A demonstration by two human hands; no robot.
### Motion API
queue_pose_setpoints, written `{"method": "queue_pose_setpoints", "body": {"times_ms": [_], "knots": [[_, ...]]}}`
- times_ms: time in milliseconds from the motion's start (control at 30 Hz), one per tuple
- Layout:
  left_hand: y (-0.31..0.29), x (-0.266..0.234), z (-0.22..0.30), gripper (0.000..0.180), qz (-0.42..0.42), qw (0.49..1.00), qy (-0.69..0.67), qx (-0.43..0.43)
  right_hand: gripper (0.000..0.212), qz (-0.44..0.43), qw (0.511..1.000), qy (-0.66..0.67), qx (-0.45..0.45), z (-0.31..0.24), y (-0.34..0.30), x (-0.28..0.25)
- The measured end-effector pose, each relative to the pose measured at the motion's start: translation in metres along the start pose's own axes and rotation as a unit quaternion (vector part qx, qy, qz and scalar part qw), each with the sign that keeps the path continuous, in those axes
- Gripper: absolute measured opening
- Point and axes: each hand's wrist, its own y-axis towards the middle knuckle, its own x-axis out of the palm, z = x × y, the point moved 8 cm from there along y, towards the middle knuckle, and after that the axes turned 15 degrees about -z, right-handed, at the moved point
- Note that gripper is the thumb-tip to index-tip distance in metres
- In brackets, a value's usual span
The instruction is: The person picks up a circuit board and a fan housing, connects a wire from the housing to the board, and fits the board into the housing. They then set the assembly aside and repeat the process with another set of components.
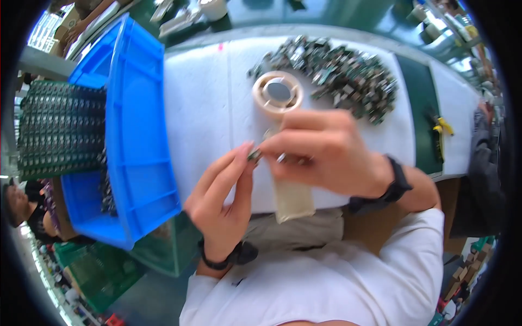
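My left hand [223,198] is closed in a pinch, with a small green and silver circuit board piece [253,155] between thumb and fingertips. My right hand [329,152] meets it at the same piece with bent fingers. More small metallic pieces [283,158] show under its curled fingers, slightly blurred. Just beyond the hands sits a cream tape roll [261,101] with a round core. A pale yellowish strip [294,202] passes beneath my right hand and hangs at the table's near edge. Past the roll lies a heap of small circuit board pieces [348,76].
A blue plastic crate [136,130] stands on the left, with a stack of green circuit board panels [62,130] at its far side. Yellow-handled pliers [439,133] rest by a dark green mat [418,103] on the right of the white table [198,103]. Another person [24,204] is at far left.
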Motion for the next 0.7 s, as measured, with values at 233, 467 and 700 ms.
{"method": "queue_pose_setpoints", "body": {"times_ms": [233, 467, 700], "knots": [[-0.010, 0.009, 0.023, 0.035, 0.040, 0.984, 0.170, 0.034, 0.013, 0.059, 0.992, 0.089, 0.071, 0.001, -0.006, 0.009], [-0.014, 0.015, 0.021, 0.040, 0.049, 0.976, 0.209, 0.036, 0.017, 0.061, 0.986, 0.130, 0.081, 0.002, -0.008, 0.016], [-0.006, -0.001, -0.012, 0.033, 0.034, 0.995, -0.047, -0.077, 0.023, 0.010, 0.986, 0.148, 0.071, 0.005, 0.002, 0.011]]}}
